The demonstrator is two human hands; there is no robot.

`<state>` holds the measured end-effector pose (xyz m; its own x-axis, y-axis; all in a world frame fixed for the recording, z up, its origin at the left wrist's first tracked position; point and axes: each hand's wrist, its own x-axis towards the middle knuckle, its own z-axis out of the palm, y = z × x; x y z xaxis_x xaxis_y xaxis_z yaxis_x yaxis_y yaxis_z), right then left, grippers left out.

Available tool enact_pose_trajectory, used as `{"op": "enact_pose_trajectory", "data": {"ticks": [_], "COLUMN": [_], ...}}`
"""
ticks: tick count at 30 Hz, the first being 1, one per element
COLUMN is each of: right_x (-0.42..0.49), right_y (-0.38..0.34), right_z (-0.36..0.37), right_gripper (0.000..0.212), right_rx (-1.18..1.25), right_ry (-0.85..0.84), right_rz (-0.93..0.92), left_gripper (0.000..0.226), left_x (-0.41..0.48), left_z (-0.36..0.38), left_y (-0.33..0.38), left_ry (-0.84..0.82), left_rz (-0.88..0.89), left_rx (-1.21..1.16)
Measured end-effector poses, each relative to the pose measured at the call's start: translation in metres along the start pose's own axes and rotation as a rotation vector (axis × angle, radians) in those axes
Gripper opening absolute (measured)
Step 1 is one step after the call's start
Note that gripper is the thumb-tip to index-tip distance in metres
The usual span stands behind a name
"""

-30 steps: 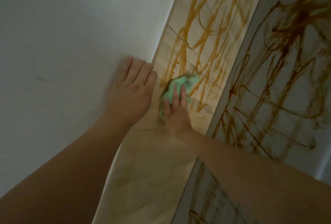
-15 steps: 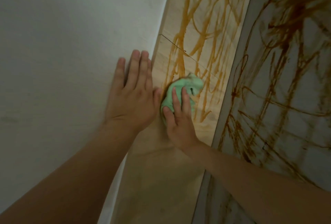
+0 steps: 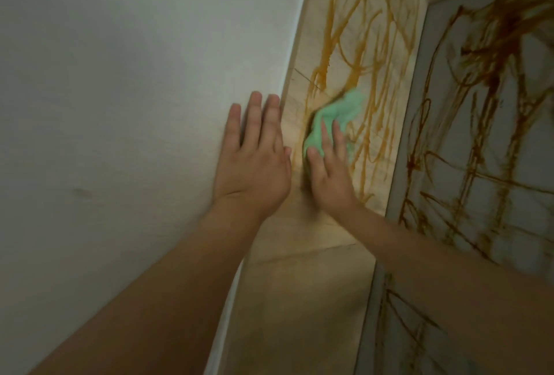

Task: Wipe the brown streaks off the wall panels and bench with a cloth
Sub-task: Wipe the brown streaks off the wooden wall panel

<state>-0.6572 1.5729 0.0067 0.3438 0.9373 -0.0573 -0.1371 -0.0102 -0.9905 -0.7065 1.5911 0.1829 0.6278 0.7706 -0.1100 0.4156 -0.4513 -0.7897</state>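
Nearest, bare wood (image 3: 302,299) below the cloth, looking already wiped, a judgement from the missing streaks there

Left hand (image 3: 254,164) just left of the cloth, fingers spread flat, holding nothing, palm laid on the white wall (image 3: 135,89) right at its edge with the wood; probably a brace, steadying the body while the other arm scrubs

Right hand (image 3: 328,173) pressed on top of the cloth (image 3: 329,118), fingers nearly straight and lying over it rather than curled round it; pinning the green wad flat against the wooden panel, likely to spread pressure over more of the stain

Cloth bunched, its far end blurred, set right on the lower end of the streaks (image 3: 371,53), at the line between wiped and dirty wood

Above the cloth, orange-brown scribbles thick over the wood, untouched

Right of the cloth and beyond, grey panel (image 3: 479,134) crossed with darker brown lines, none yet wiped; much of the job left, by the look of it
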Motion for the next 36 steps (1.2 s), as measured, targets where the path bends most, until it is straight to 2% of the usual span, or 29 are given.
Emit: {"op": "enact_pose_trajectory", "data": {"ticks": [3,6,8,12,14,18,20,23,25,29,32,36], "right_x": [-0.071,-0.087,-0.076,-0.04,-0.013,0.03,0.019,-0.045,-0.083,-0.074,-0.043,-0.019], "right_y": [0.022,0.024,0.012,-0.005,0.001,0.011,0.015,0.024,0.032,0.051,0.088,0.168], "right_z": [0.004,-0.011,-0.016,-0.012,-0.018,-0.026,-0.023,-0.007,0.004,0.006,0.0,-0.008], "right_gripper": [0.058,0.06,0.056,0.049,0.05,0.059,0.062,0.065,0.057,0.042,0.055,0.065], "right_rx": [-0.115,-0.16,-0.153,-0.127,-0.139,-0.005,0.025,-0.007,0.054,0.169,0.227,0.247], "right_ry": [-0.162,-0.342,-0.332,-0.237,-0.2,-0.095,-0.073,-0.134,-0.201,-0.103,0.04,0.111], "right_rz": [-0.052,0.092,0.082,-0.151,-0.176,0.172,0.319,0.326,0.269,0.263,0.479,0.763], "left_gripper": [0.07,0.071,0.073,0.08,0.086,0.096,0.102,0.108,0.106,0.107,0.109,0.11], "left_x": [-0.001,-0.003,-0.007,-0.025,-0.025,-0.021,-0.022,-0.022,-0.022,-0.02,-0.018,-0.017], "left_z": [-0.006,-0.015,-0.017,-0.003,0.0,-0.004,-0.007,-0.011,-0.012,-0.008,-0.003,0.004], "left_y": [0.0,0.003,0.006,0.001,-0.001,0.001,0.0,0.001,0.002,0.004,0.007,0.009], "left_ry": [-0.035,-0.095,-0.127,-0.138,-0.127,-0.154,-0.16,-0.165,-0.177,-0.166,-0.166,-0.164], "left_rz": [-0.012,-0.029,-0.047,0.041,0.065,0.063,0.05,0.034,0.03,0.019,0.021,0.022], "left_rx": [-0.006,0.004,-0.024,-0.01,0.009,0.014,0.014,-0.003,0.011,0.075,0.08,0.13]}}
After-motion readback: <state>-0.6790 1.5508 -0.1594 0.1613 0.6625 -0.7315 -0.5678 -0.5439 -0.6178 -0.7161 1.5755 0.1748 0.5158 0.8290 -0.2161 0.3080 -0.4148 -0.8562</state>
